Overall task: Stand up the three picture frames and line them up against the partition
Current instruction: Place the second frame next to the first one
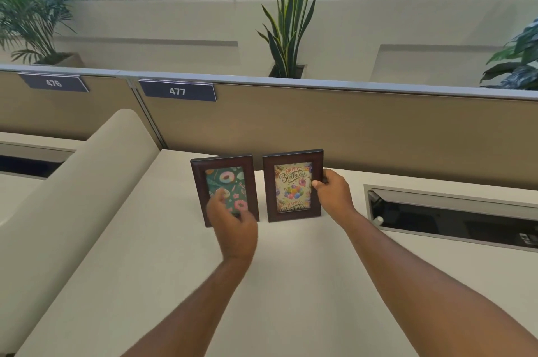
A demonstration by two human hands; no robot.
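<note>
Two dark wooden picture frames stand upright side by side on the white desk, near the beige partition point(349, 135). The doughnut-pattern frame point(224, 179) is on the left; my left hand point(233, 222) covers its lower front and lower right corner, fingers curled at the edge. The "Happy Birthday" frame point(292, 184) is on the right, and my right hand point(332, 193) pinches its right edge, thumb on the front. I see only these two frames.
A curved cream side divider point(87, 181) rises on the left of the desk point(262, 283). An open cable tray point(454, 219) is recessed at the right. Number plates 476 and 477 hang on the partition. Plants stand behind it.
</note>
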